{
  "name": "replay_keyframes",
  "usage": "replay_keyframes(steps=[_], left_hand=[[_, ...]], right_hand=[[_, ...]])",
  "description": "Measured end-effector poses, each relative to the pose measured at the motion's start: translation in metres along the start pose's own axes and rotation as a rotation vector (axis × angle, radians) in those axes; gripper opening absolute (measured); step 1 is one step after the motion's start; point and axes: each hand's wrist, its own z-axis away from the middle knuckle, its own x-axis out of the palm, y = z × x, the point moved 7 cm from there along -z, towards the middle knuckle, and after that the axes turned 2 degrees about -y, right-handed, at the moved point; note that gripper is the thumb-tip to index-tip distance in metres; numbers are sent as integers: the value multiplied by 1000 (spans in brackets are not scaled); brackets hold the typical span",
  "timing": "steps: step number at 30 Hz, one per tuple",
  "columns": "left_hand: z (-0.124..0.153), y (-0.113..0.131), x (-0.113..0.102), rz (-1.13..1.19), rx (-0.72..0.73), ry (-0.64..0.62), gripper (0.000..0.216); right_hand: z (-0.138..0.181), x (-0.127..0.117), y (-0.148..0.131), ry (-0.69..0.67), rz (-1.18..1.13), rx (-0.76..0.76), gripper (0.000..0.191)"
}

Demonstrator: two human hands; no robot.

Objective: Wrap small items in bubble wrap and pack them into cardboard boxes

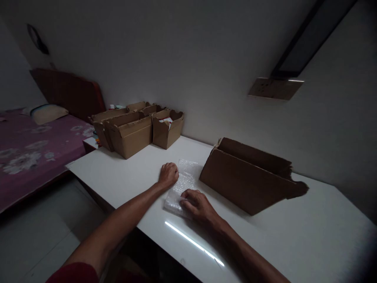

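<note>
A sheet of bubble wrap lies flat on the white table, apparently folded over something I cannot make out. My left hand rests at its far left edge with the fingers curled into a loose fist against the wrap. My right hand lies on the near end of the wrap, fingers bent and pressing down on it. A large brown cardboard box with a torn flap stands just right of the wrap.
Several open cardboard boxes stand in a row at the table's far left end, against the wall. A bed with a purple flowered sheet and a pillow lies to the left. A wall socket plate sits above the table.
</note>
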Motion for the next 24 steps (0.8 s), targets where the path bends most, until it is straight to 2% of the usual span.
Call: replay_keyframes(steps=[6,8,10,13,17,20,24], left_hand=[[3,-2,-6,64,-14,-2,14],[3,-3,-7,78,-21,0,19],[3,-4,-6,86,-24,-2,20],[1,-4,-5,94,-26,-5,17],[0,-6,-2,109,-24,-5,16],[1,-8,-1,135,-29,-4,16],[2,-10,-4,206,-43,-2,21]], right_hand=[[-7,-28,23,165,-129,21,18],[-8,-36,20,178,-131,15,21],[-7,-38,9,129,-151,-3,21],[-3,-25,-15,-71,-206,-39,16],[14,10,-40,-318,-154,-96,13],[28,25,-46,-321,-30,-107,13],[44,24,-51,-263,-9,-133,14]])
